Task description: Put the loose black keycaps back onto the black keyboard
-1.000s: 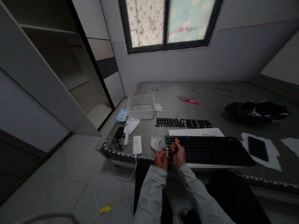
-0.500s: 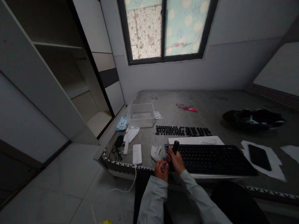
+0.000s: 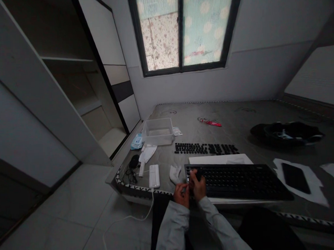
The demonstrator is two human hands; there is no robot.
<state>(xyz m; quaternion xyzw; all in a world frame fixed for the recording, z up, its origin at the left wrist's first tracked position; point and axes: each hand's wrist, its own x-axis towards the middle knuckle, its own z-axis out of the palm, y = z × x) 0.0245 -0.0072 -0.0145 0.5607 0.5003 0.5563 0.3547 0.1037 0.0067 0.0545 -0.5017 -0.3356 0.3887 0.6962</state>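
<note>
A small dark tool (image 3: 198,174) is gripped by the right hand (image 3: 198,187) over the left end of the flat black keyboard (image 3: 237,178). The left hand (image 3: 182,194) is curled just beside it; what is pinched cannot be told.

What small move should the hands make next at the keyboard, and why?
Probably lift the dark tool a little. The right hand holds the dark tool down on the left end of the black keyboard, while the left hand steadies that corner. Rows of loose keycaps lie behind, which suggests keys are coming off one by one.
</note>
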